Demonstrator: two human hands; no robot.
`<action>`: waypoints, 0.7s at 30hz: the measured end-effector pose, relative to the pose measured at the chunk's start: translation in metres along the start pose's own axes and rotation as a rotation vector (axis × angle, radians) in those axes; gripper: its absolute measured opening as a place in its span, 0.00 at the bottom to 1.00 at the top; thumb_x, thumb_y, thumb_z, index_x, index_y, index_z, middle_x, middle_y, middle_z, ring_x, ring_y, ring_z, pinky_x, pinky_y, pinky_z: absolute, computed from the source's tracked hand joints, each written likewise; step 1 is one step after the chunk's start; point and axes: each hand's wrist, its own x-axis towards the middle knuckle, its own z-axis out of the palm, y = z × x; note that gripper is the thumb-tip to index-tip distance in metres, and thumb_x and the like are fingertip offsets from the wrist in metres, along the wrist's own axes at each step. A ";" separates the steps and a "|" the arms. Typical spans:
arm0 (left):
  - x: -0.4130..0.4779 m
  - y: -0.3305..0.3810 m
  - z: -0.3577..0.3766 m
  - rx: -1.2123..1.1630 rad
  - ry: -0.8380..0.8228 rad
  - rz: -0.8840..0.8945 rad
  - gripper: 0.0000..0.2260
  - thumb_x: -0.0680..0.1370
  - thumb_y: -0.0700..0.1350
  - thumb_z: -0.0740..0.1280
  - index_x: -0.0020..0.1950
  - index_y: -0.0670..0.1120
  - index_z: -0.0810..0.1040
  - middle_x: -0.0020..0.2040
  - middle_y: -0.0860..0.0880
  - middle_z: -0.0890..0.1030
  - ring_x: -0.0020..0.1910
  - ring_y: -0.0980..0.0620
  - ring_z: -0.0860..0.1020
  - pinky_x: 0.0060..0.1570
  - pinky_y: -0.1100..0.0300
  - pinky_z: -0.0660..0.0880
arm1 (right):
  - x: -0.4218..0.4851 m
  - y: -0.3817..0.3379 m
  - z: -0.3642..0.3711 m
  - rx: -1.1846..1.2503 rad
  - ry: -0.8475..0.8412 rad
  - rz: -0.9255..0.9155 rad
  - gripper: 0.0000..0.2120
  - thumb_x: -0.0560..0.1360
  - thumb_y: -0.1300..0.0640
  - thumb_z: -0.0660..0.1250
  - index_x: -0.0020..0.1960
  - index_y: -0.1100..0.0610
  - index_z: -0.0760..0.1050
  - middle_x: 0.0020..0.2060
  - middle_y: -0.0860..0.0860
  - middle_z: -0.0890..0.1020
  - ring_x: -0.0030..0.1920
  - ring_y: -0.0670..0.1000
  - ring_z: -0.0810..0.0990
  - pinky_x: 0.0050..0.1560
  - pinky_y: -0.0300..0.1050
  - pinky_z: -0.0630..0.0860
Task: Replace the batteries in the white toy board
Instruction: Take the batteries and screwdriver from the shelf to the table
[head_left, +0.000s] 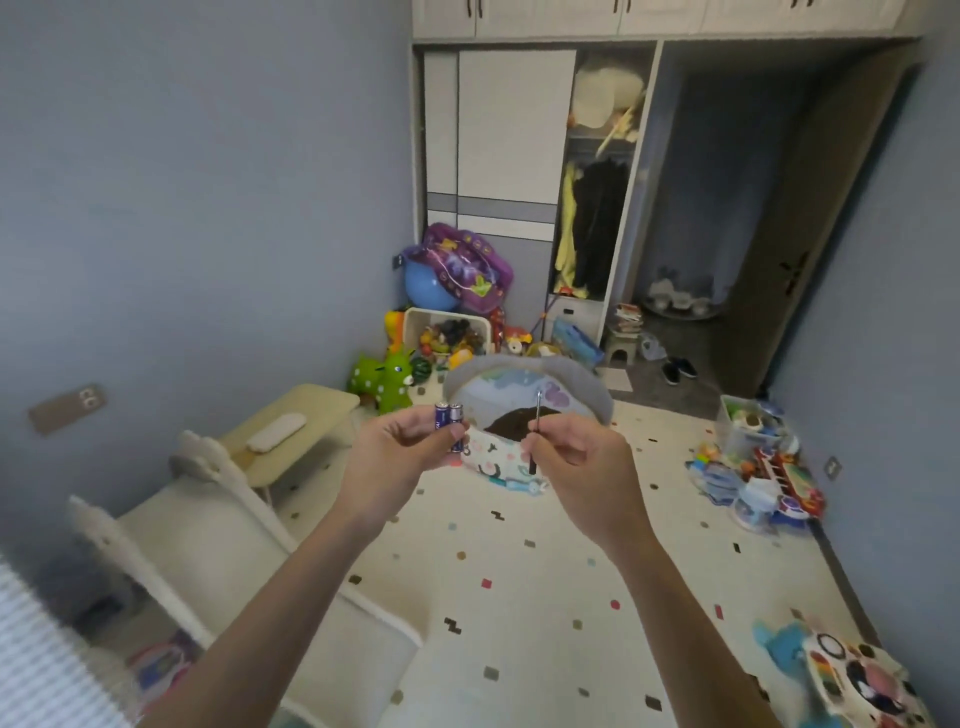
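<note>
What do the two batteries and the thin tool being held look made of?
Batteries: glossy blue wrap, apparently plastic film, with silvery, metal-looking end caps. Tool: thin shiny grey shaft, likely metal; the lower end is dark and matte, probably a plastic handle, though too small to confirm.

View: one head-worn camera (wide-angle).
Facing: forward and down, across the floor (519, 597) toward the wardrobe (514, 130).
Nearness: close to left hand (395, 457) and right hand (587, 462).
</note>
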 end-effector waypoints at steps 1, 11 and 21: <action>0.023 -0.003 0.001 0.007 0.014 0.003 0.08 0.78 0.37 0.75 0.57 0.41 0.87 0.49 0.43 0.90 0.48 0.46 0.88 0.50 0.57 0.84 | 0.024 0.007 0.006 0.004 -0.025 -0.010 0.05 0.77 0.59 0.74 0.52 0.54 0.87 0.42 0.44 0.88 0.44 0.45 0.88 0.50 0.44 0.86; 0.240 -0.060 -0.025 0.054 0.181 0.031 0.09 0.77 0.37 0.76 0.56 0.41 0.87 0.49 0.41 0.89 0.46 0.48 0.87 0.47 0.61 0.84 | 0.248 0.092 0.109 0.048 -0.212 -0.053 0.05 0.79 0.60 0.73 0.52 0.57 0.86 0.39 0.50 0.88 0.39 0.46 0.87 0.39 0.37 0.83; 0.489 -0.107 -0.108 0.012 0.302 0.037 0.09 0.77 0.36 0.75 0.56 0.42 0.87 0.50 0.42 0.89 0.48 0.47 0.87 0.53 0.55 0.85 | 0.491 0.153 0.271 0.079 -0.352 -0.117 0.04 0.79 0.58 0.74 0.52 0.55 0.86 0.40 0.48 0.88 0.42 0.47 0.87 0.46 0.41 0.84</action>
